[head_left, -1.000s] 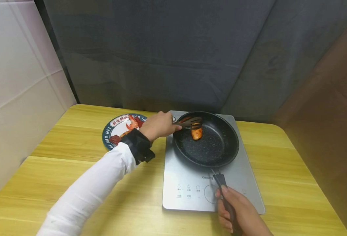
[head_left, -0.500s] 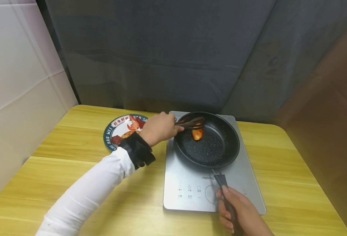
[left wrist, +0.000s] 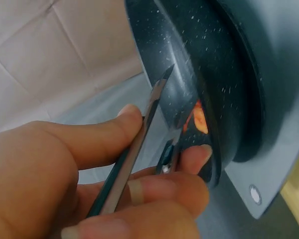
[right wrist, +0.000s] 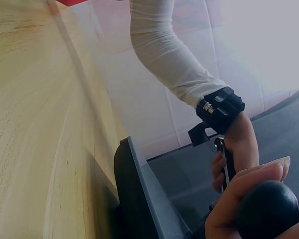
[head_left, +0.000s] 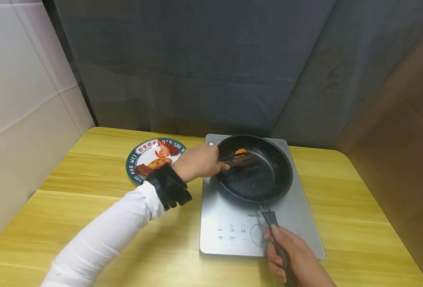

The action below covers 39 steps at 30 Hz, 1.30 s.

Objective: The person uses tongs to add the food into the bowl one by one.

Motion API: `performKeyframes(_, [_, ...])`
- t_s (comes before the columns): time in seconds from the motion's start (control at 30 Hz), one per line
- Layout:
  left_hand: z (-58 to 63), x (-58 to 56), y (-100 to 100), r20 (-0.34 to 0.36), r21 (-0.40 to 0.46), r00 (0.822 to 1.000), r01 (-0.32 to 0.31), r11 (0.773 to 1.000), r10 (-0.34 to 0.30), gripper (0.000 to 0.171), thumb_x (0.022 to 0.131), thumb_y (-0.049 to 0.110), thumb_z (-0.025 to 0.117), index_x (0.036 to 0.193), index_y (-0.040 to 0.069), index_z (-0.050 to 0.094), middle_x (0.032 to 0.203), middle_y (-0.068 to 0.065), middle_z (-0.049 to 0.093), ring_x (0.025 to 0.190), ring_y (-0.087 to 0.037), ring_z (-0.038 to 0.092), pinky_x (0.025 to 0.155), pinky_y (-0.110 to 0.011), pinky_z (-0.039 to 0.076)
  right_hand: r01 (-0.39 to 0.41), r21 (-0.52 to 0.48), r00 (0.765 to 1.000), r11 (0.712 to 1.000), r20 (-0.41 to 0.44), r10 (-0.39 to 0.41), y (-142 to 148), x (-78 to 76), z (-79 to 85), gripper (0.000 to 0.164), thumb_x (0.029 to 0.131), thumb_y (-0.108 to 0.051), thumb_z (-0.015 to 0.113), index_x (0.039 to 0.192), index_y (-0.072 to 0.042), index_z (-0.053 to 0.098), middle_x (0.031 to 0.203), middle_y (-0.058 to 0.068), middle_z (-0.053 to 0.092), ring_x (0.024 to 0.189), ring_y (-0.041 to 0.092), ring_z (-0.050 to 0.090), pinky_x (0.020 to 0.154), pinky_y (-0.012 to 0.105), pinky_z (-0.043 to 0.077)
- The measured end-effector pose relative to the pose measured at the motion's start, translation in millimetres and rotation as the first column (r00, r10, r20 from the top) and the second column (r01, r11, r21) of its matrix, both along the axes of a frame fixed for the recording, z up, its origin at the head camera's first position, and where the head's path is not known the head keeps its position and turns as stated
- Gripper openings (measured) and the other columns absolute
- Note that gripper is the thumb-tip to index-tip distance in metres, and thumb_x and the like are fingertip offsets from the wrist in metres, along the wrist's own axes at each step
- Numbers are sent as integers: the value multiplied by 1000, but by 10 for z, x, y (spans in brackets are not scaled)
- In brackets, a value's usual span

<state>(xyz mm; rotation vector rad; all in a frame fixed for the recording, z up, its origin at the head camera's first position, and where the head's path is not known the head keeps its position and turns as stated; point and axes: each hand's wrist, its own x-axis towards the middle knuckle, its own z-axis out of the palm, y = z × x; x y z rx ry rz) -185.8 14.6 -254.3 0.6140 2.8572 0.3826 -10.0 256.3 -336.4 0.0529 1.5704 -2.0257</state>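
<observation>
Left hand (head_left: 198, 161): thumb and fingers curled about the dark serving tongs (head_left: 243, 160), firmly enough to steer them. Tong head now lies nearer the person than half a second ago, when it crossed the far part of the orange food piece (head_left: 241, 152). Piece then showed on the near side of the tongs; now only a sliver shows beyond them. Whether it was shifted or merely covered, cannot tell. Left wrist view has the tong arms apart, food beside the inner one, not clearly between them. My reading: piece being worked with the tongs, no secure pinch yet.

Right hand (head_left: 294, 255): fingers wrapped round the pan handle (head_left: 281, 252), thumb along its top; grip essentially as before, pan held steady.

Food piece sits inside the black speckled frying pan (head_left: 259, 185), toward its far left. Pan on a silver Joyoung cooktop (head_left: 226, 211).

Beyond the left wrist: round plate (head_left: 129, 164) bearing a shrimp (head_left: 163, 149), a browned wing-like piece (head_left: 160, 162) and dark red pieces (head_left: 143, 170). More of the wing-like piece shows now, the forearm covering less.
</observation>
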Motion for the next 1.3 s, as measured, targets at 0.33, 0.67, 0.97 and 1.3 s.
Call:
performKeyframes(0.33, [-6,-10,-160,29,4,999,-20,1000,20,37,88,49,64,85,13,60,74,-2,57,70,-21,56,57,-35,41,-8,-23,1000,1000,13,8,-2,1,-6,36,104,-41,37,109,-6,43,67,-3,45,52,10,44,49,24,39])
performKeyframes(0.67, [127,-21,-551,43,129,998,-53,990,48,36,91,44,63,77,12,67,57,1,44,49,-16,46,48,-30,34,-16,-42,1000,999,22,17,7,-16,-31,36,103,-41,37,110,-6,43,68,-3,44,53,10,44,49,24,39])
performKeyframes(0.97, [64,-74,-995,93,162,993,-92,983,77,36,94,41,60,90,7,70,57,2,40,48,-15,42,47,-28,30,-28,-54,999,998,28,29,59,-31,-45,36,104,-41,36,110,-6,42,68,-3,45,53,11,44,50,25,39])
performKeyframes(1.3, [-136,-235,-1540,126,209,991,-79,975,54,42,95,37,59,108,-2,68,76,-5,58,65,-20,52,59,-33,43,-29,-16,999,999,19,29,75,-40,-32,37,104,-42,35,109,-6,42,68,-3,44,53,11,44,50,25,39])
